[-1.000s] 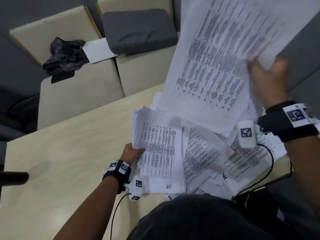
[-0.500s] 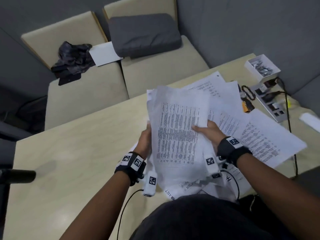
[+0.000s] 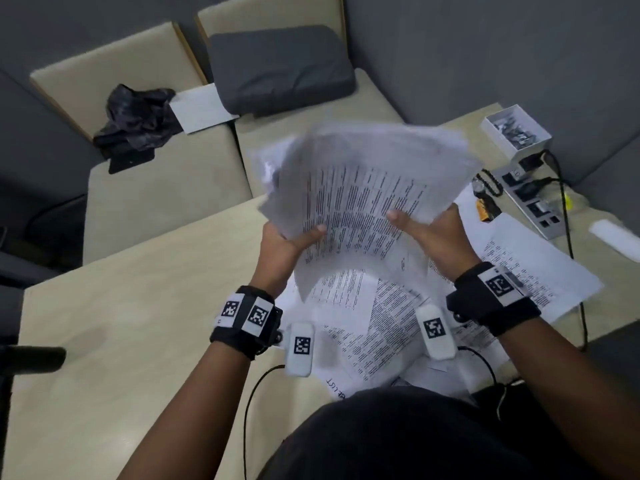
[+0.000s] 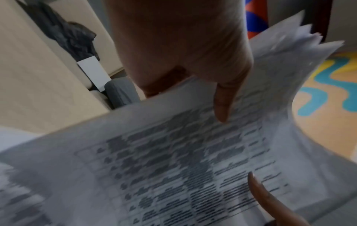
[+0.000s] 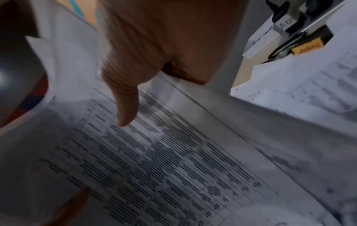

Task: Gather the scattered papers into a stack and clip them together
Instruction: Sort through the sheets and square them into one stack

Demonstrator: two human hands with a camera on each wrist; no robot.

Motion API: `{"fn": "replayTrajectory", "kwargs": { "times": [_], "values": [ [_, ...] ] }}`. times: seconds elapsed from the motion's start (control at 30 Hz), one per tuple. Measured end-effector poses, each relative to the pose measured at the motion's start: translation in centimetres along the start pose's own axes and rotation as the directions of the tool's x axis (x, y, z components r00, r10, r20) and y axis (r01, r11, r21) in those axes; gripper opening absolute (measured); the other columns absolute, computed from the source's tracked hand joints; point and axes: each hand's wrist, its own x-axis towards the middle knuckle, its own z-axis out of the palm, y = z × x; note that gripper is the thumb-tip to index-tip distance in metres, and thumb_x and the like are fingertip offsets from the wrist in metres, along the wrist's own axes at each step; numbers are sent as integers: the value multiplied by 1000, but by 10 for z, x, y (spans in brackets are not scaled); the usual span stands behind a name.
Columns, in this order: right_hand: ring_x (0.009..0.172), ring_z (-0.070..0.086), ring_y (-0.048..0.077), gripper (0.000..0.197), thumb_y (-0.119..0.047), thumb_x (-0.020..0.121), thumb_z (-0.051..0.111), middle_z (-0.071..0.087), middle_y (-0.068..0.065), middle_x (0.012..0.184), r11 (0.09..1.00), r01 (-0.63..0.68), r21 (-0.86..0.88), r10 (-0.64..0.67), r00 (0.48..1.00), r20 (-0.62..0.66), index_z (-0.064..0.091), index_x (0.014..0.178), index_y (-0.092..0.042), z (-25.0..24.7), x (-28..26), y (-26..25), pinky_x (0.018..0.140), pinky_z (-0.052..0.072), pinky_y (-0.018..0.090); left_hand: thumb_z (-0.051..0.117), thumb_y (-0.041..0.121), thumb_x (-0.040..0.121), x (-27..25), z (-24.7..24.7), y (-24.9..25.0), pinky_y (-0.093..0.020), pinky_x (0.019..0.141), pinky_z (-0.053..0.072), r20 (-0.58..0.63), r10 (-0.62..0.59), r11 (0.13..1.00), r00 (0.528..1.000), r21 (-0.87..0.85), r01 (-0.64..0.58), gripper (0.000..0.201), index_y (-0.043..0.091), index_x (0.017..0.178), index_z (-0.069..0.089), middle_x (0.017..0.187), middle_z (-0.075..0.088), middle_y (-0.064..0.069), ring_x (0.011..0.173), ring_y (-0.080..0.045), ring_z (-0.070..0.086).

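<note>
Head view shows both hands lifted at the frame's centre with a thick, uneven sheaf of papers point(image 3: 363, 188) fanned between them. The left hand point(image 3: 280, 244) grips the sheaf's lower left edge, thumb lying on the printed face and fingers hidden behind. The right hand point(image 3: 440, 233) grips the lower right edge the same way, thumb on top. Both wrist views agree: a thumb presses the print while the other fingers curl out of sight under the sheets, whose far corners stick out raggedly.

More loose sheets point(image 3: 381, 323) lie overlapped on the counter point(image 3: 138, 306) just below the hands, and another printed sheet point(image 3: 540, 271) lies at right, near the power strip point(image 3: 530, 199). A small white box point(image 3: 516, 133) at upper right holds small dark pieces, probably the clips, though they are too small to be sure.

Gathering looks about half done. Next, I judge, the sheaf needs setting down or tapping square, then the remaining sheets need collecting before any clip goes on; the misaligned edges could slip if the grip loosens.
</note>
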Motion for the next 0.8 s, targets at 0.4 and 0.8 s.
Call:
{"fn": "replayTrajectory", "kwargs": {
  "times": [0.4,0.8],
  "values": [
    [99,70,17,49,-14,61,90,74,2,105,976,-208,-71,215,968,127,66,103,-19,2,9,44,95,54,43,79,11,73,-1,1,-4,-44,91,53,-44,-44,997,998,-64,42,33,23,103,73,105,73,0,98,-19,67],
    [110,62,24,84,-34,59,92,62,9,120,956,-288,62,292,954,-69,46,124,-7,20,15,49,90,55,38,78,4,68,14,7,-20,-56,92,52,-136,-81,947,987,-320,34,59,3,123,56,114,63,-15,106,-31,59]
  ]
}}
